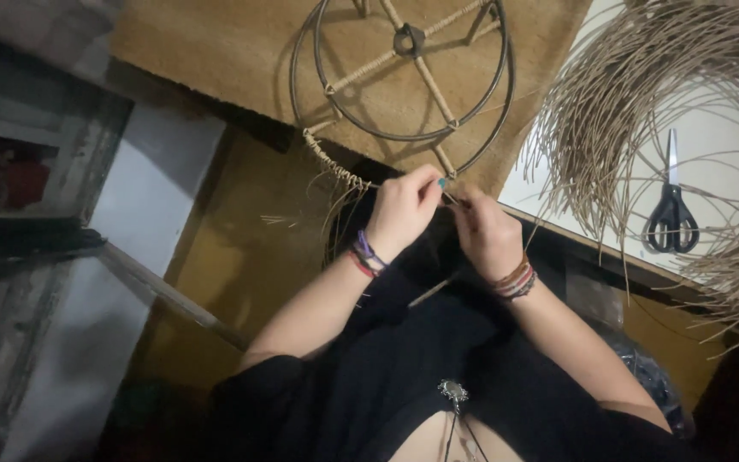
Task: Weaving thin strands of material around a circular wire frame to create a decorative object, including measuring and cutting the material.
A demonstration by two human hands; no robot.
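Note:
A round metal frame (404, 135) of two dark hoops with cane spokes stands in front of me, its near rim partly wrapped in tan cane weaving (332, 162). My left hand (402, 212) pinches a thin cane strand at the lower rim, thumb and fingers closed. My right hand (484, 231) is closed on the same strand (452, 198) just beside it, the two hands almost touching. Both wrists wear several braided bracelets. Loose strand ends (277, 220) hang down from the woven part.
A big loose coil of tan cane strands (643, 103) lies on a white surface (712, 145) at the right, with black-handled scissors (671, 214) inside it. A tan mat (215, 43) lies under the frame. A white wall and a wooden bar (164, 291) are at the left.

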